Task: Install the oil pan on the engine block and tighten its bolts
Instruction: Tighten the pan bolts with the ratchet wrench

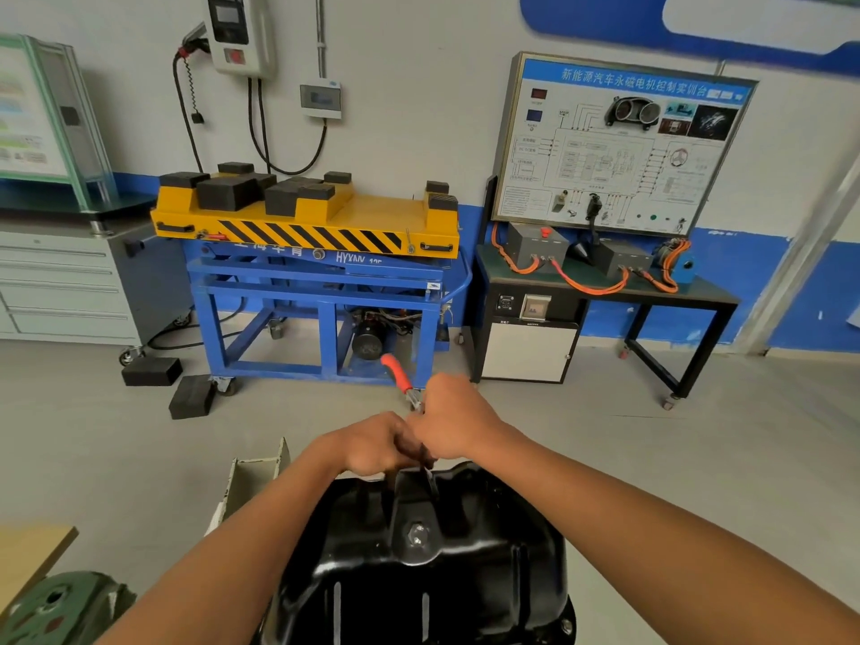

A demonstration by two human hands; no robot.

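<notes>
hands meet at the far rim of a glossy black oil pan (465,574), which sits upturned just below the camera with a drain bolt (416,535) in its raised middle. the right hand (453,421) curls its fingers round a red-handled wrench (395,370), and the left hand (372,444) touches it, fingers curled round the tool's dark shaft just above the pan's rim. left of the pan stands an open grey box (253,472) — its contents cannot be seen.

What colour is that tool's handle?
The wrench has a red handle, sticking out beyond the right hand; the head view shows it best.
</notes>
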